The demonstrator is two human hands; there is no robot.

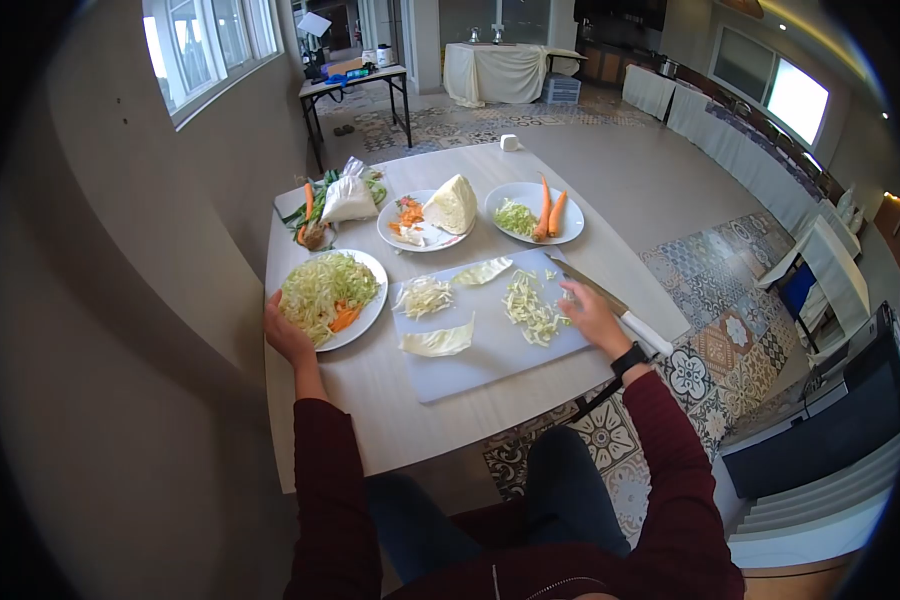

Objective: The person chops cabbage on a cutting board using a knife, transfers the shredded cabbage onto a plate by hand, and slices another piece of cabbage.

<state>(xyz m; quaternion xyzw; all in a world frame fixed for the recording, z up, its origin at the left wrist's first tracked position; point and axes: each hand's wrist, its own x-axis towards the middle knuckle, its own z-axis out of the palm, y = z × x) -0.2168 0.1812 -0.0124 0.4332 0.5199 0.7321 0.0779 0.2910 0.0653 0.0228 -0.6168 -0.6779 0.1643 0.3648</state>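
Hands at work: the left [288, 328] gripped the rim of the shredded-cabbage plate [370, 318] on the surface [360, 410]; the right [592, 314], loosely curled, touched shreds [532, 310] on the board [470, 372]!

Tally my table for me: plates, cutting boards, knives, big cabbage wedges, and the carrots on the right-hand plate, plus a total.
Plates: 3
Cutting board: 1
Knife: 1
Big cabbage wedge: 1
Carrots on the right-hand plate: 2
Total: 8
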